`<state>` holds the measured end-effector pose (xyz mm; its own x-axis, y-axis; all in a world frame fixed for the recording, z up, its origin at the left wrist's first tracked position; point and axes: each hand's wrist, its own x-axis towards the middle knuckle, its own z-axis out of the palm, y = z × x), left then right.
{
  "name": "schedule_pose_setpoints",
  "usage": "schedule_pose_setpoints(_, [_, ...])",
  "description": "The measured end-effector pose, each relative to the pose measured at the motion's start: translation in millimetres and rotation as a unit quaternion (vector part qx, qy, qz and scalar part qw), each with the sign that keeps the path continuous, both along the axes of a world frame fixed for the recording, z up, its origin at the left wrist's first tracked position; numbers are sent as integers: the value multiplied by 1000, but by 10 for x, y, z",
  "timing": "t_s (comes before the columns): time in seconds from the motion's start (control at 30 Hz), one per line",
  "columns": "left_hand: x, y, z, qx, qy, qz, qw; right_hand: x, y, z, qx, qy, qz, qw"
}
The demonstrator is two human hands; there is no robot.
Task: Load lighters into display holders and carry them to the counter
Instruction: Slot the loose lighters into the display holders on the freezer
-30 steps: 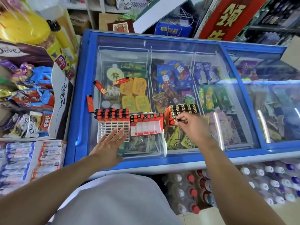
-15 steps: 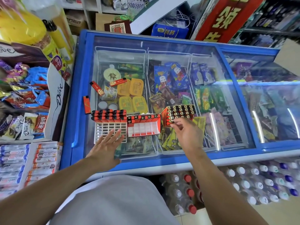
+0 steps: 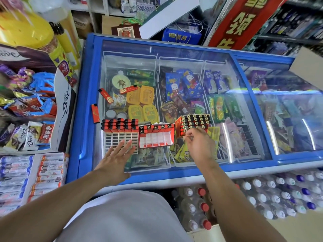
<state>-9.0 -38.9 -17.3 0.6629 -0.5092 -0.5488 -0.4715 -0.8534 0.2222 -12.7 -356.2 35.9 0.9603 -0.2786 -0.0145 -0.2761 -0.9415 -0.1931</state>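
Head camera looks down at a blue chest freezer (image 3: 87, 95) with a glass lid, and ice creams show inside. On the glass sits a white grid holder (image 3: 120, 140) whose far rows hold red lighters with black tops (image 3: 119, 124). The left hand (image 3: 114, 158) lies flat on the near part of this holder, fingers straight and spread apart. Right beside it is a red and white display holder (image 3: 156, 137) with one row of lighters at its far edge (the near slots look bare). Next to that stands a red box of lighters (image 3: 193, 124), tipped so the metal tops face the camera. The right hand (image 3: 201, 145) is at the near edge of this box, fingers curled, and its thumb and finger pinch a thin red thing; it is too small to tell what it is. Three loose red lighters (image 3: 95, 113) lie on the lid farther back on the left. A Dove chocolate box (image 3: 59, 109) full of sweets sits left of the freezer. Water bottles (image 3: 272, 193) are stacked below the front.
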Motion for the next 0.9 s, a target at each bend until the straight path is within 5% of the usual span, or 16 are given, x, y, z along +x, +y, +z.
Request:
schedule_pose_setpoints(0.3, [128, -121, 348, -5, 58, 13, 998, 236, -232, 47, -55, -13, 109, 992])
schedule_pose_setpoints(0.67, [271, -867, 916, -201, -56, -106, 972, 257, -386, 35, -34, -33, 186, 981])
schedule_pose_setpoints(0.9, [493, -1370, 964, -82, -126, -161, 975, 316, -402, 29, -96, -51, 239, 965])
